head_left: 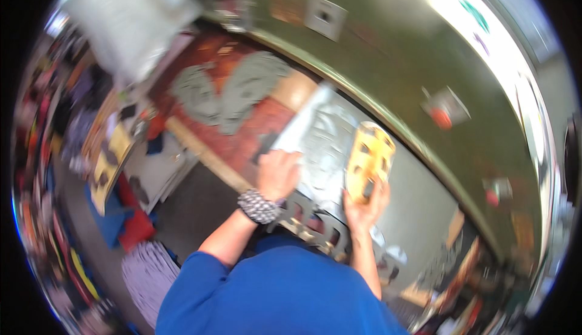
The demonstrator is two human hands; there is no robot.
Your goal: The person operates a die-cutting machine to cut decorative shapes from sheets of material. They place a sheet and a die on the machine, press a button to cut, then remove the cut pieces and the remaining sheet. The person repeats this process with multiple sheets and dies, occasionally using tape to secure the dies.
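My right hand [367, 205] grips the near end of a yellow cutting die [371, 153], a long rounded plate with several dark openings. Its far end reaches toward the green machine beam. To the left, my left hand [279, 176] has its fingers curled at the edge of a pale grey sheet [327, 147]. Blur hides whether the fingers pinch the sheet. Shapes like cut-outs show on its surface. Close to my body, below both hands, lies a grey metal piece [315, 223] with several openings.
A green machine beam [388, 50] crosses beyond the grey work surface [418, 183]. Grey cut pieces [242, 89] lie on a red board [200, 53] at the far left. A white bag [127, 26], a purple bundle [148, 274] and a cluttered rack [48, 214] stand at left.
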